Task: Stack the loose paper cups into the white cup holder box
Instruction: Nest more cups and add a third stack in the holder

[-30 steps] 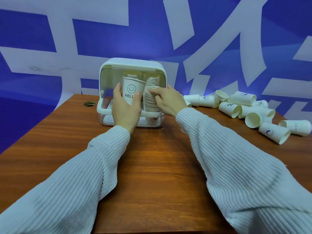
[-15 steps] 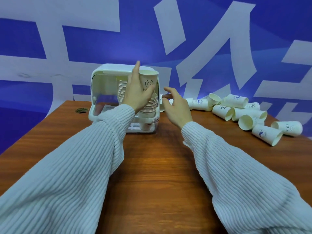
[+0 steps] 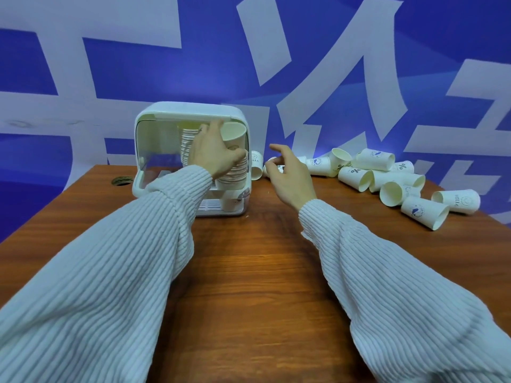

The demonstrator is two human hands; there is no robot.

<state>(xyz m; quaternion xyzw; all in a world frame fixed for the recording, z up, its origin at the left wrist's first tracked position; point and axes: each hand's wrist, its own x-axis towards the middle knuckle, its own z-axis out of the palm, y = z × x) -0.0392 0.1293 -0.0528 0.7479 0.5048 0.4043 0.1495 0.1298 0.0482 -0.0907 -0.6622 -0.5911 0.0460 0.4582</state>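
Many loose paper cups (image 3: 387, 178) litter a wooden table (image 3: 249, 272) before a blue wall (image 3: 138, 64).

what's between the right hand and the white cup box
In the head view, two loose paper cups lie between the right hand and the white cup holder box.

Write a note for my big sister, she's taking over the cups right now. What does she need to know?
Left hand: holds a paper cup at the top of the right stack inside the white cup holder box.
Right hand: holds nothing, fingers relaxed, above the table beside the box.
Done: two stacks stand in the box, left stack and right.
Left: seat the held cup, then stack the loose cups lying on their sides at the right.
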